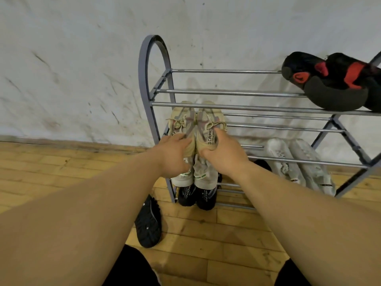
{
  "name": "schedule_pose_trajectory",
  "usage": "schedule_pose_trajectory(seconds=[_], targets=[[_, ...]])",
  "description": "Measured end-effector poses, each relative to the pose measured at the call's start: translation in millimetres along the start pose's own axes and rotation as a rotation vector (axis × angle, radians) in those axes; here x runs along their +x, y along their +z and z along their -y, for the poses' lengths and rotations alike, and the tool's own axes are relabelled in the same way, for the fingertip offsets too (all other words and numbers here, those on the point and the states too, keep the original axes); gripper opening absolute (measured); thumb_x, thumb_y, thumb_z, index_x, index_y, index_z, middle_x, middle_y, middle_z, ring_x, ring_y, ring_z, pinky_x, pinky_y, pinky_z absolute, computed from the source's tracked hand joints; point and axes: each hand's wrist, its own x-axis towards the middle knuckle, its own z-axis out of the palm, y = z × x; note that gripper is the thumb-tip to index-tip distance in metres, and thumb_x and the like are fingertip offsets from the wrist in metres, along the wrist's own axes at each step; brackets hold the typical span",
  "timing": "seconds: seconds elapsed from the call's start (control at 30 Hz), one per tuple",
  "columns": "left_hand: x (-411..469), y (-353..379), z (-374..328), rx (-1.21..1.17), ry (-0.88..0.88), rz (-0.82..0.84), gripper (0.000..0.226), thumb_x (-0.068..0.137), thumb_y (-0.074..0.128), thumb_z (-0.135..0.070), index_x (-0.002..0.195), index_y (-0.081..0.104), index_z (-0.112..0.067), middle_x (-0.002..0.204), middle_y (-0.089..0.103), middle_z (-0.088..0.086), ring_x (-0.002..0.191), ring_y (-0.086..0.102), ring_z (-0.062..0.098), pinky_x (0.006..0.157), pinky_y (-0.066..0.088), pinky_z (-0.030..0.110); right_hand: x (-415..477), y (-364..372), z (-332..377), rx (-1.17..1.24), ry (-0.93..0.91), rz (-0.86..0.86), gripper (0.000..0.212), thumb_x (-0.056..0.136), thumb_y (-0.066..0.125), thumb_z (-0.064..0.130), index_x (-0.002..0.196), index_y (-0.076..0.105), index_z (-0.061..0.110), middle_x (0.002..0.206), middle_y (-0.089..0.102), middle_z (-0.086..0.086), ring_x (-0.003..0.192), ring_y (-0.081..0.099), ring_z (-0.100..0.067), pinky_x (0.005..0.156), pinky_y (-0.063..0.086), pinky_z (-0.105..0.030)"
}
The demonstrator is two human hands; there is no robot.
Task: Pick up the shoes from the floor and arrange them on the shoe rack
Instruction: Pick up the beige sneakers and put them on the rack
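A grey metal shoe rack (237,92) stands against the white wall. My left hand (173,155) grips the heel of the left beige sneaker (182,120). The right beige sneaker (209,122) is held at its heel by my right hand (224,153). Both sneakers lie side by side on the second shelf at its left end, toes toward the wall. Below them sit a grey pair (203,174) and a black pair (198,196). One black shoe (148,223) lies on its side on the wooden floor, left of the rack.
A black-and-red pair (329,81) rests on the top shelf at the right. A white pair (301,164) sits on a lower shelf to the right. The wooden floor (216,240) spreads in front of the rack. My knees in dark shorts show at the bottom edge.
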Motion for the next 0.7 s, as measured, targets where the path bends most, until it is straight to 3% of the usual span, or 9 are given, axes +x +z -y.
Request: schedule_pose_trajectory(seconds=[0.13, 0.23, 0.33, 0.43, 0.53, 0.7], targets=[[-4, -7, -4, -0.037, 0.007, 0.035, 0.096, 0.091, 0.066, -0.044, 0.164, 0.008, -0.023, 0.171, -0.001, 0.001, 0.157, 0.001, 0.029, 0.126, 0.013, 0.046, -6, -5, 0, -0.034, 0.030, 0.038, 0.082, 0.086, 0.067, 0.044, 0.157, 0.032, 0.024, 0.141, 0.056, -0.007, 0.126, 0.056, -0.032, 0.096, 0.050, -0.037], [-16, -22, -12, -0.012, -0.006, 0.102, 0.095, 0.092, 0.066, -0.045, 0.164, 0.009, -0.021, 0.171, 0.001, 0.005, 0.157, 0.005, 0.028, 0.125, 0.017, 0.047, -18, -14, 3, -0.115, 0.008, -0.027, 0.066, 0.085, 0.067, 0.040, 0.144, 0.044, 0.022, 0.132, 0.053, -0.009, 0.122, 0.053, -0.033, 0.096, 0.049, -0.041], [-46, -51, -21, 0.101, -0.060, 0.232, 0.090, 0.093, 0.066, -0.050, 0.162, 0.019, -0.018, 0.168, 0.022, 0.008, 0.152, 0.026, 0.030, 0.120, 0.030, 0.047, -41, -30, 17, -0.153, -0.028, -0.056, 0.043, 0.087, 0.068, 0.033, 0.124, 0.054, 0.019, 0.116, 0.053, -0.003, 0.107, 0.055, -0.028, 0.086, 0.049, -0.039], [-83, -76, -19, 0.181, -0.065, 0.269, 0.088, 0.092, 0.065, -0.055, 0.161, 0.024, -0.020, 0.166, 0.028, 0.003, 0.150, 0.030, 0.027, 0.120, 0.030, 0.042, -69, -31, 33, -0.140, -0.068, 0.189, 0.028, 0.087, 0.071, 0.035, 0.109, 0.062, 0.020, 0.103, 0.063, 0.003, 0.097, 0.061, -0.020, 0.082, 0.053, -0.038], [-109, -75, 5, 0.108, -0.052, 0.308, 0.086, 0.091, 0.064, -0.057, 0.161, 0.023, -0.028, 0.165, 0.029, -0.003, 0.149, 0.030, 0.022, 0.117, 0.027, 0.036, -88, -4, 42, -0.176, -0.065, 0.552, 0.043, 0.088, 0.075, 0.045, 0.125, 0.062, 0.027, 0.114, 0.061, 0.009, 0.104, 0.060, -0.013, 0.085, 0.050, -0.030], [-122, -9, 78, -0.243, -0.160, 0.401, 0.078, 0.089, 0.069, -0.053, 0.156, 0.035, -0.034, 0.150, 0.051, -0.005, 0.135, 0.048, 0.018, 0.111, 0.036, 0.036, -87, 72, 30, -0.346, -0.025, 0.859, 0.059, 0.092, 0.072, 0.046, 0.143, 0.052, 0.023, 0.136, 0.055, 0.000, 0.118, 0.056, -0.019, 0.091, 0.048, -0.028]])
